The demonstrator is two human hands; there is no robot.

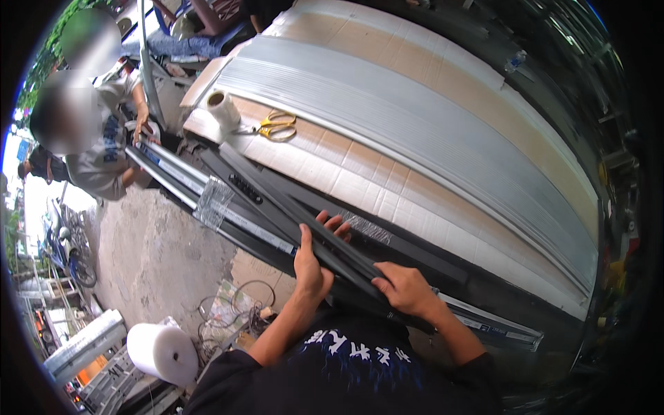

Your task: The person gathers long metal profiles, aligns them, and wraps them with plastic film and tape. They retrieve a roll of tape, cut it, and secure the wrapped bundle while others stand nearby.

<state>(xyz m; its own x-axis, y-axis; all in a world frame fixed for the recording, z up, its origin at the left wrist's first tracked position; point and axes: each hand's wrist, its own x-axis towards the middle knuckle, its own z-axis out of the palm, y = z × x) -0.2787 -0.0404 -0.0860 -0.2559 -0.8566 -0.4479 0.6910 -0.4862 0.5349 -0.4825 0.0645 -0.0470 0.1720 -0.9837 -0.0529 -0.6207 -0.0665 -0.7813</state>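
Brown cardboard pads ribbed silver metal panels, I'd guess against scratches; alongside, long dark-grey metal bars rest across the left hand, thumb and fingers apart; the right hand clamps them, apparently for steadiness.

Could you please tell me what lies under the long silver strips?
Cardboard shows along both long sides of the silver strips; whatever lies directly beneath them is covered.

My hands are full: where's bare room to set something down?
Cardboard strip right of the yellow-handled scissors, between silver panels and dark bars; also concrete floor between the motorcycle and plastic-wrapped bars. Crowded: the corner holding scissors and small roll, and around your left hand and right hand.
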